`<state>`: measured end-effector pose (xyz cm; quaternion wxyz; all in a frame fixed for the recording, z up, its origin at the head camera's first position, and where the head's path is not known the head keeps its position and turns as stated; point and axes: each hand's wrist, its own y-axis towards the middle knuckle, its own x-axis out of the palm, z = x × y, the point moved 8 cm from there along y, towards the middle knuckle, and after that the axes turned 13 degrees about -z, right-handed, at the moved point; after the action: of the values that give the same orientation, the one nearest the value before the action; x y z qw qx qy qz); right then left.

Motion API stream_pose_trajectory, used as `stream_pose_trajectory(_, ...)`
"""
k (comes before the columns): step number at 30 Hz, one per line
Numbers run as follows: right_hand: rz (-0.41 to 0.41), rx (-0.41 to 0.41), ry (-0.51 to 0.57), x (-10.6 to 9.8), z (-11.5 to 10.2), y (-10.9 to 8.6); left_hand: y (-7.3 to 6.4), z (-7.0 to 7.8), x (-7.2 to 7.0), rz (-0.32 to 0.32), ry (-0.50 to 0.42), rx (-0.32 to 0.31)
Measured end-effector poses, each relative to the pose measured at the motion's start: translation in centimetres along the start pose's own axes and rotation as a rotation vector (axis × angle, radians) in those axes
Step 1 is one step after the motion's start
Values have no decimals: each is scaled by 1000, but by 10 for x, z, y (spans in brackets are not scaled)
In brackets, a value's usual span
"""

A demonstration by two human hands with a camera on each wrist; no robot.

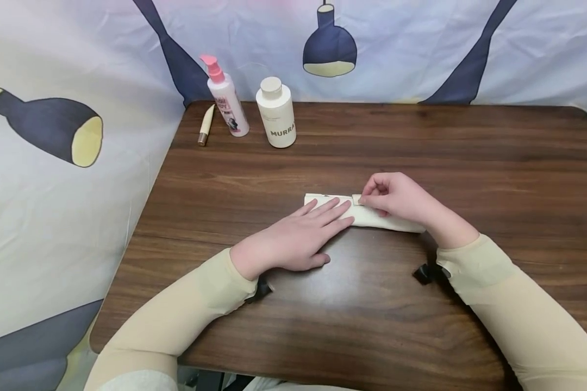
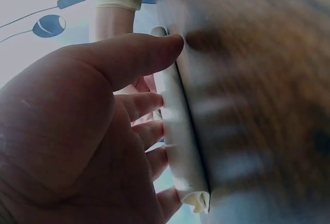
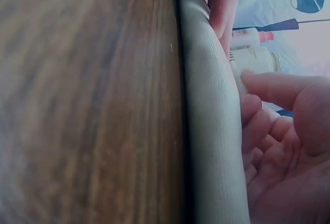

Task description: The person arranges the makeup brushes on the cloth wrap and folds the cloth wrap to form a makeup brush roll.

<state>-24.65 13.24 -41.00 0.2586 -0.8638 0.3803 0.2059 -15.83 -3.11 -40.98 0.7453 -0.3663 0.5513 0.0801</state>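
Note:
A long, narrow, folded cream fabric piece [image 1: 388,221] with a finely ribbed surface lies flat on the wooden table. Its near end in the left wrist view shows layered folds [image 2: 197,201]. My left hand [image 1: 298,236] rests on its left part, fingers spread and straight, the thumb [image 2: 154,51] held apart from them. Between thumb and index finger, my right hand [image 1: 403,198] pinches a small cream tab [image 1: 356,200] at the far edge of the fabric. In the right wrist view the fabric [image 3: 214,115] runs lengthwise beside the curled right fingers [image 3: 258,123].
At the back left of the brown table [image 1: 469,146] stand a white pump bottle [image 1: 229,106] with a pink top and a white capped bottle [image 1: 277,117]. Left of them lies a slim cream tube [image 1: 206,126]. A lamp-patterned curtain [image 1: 396,49] hangs behind.

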Motion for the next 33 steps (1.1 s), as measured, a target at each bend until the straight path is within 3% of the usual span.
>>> stream_pose_trajectory(6, 29, -10, -60, 0, -1, -1, 0, -1, -1, 6, 1, -9)
stream_pose_trajectory(12, -11, 31, -55, 5, 3, -2, 0, 1, 5, -15, -24, 12)
stream_pose_trajectory(17, 28, 32, -103, 4, 1, -2, 0, 0, 4, 6, -14, 4)
stream_pose_trajectory(22, -4, 28, -125, 8, 1, -4, 1, 2, 4, -11, -32, 25)
stream_pose_trajectory(33, 60, -53, -247, 7, -11, -3, -1, -1, -1, -14, -44, 9)
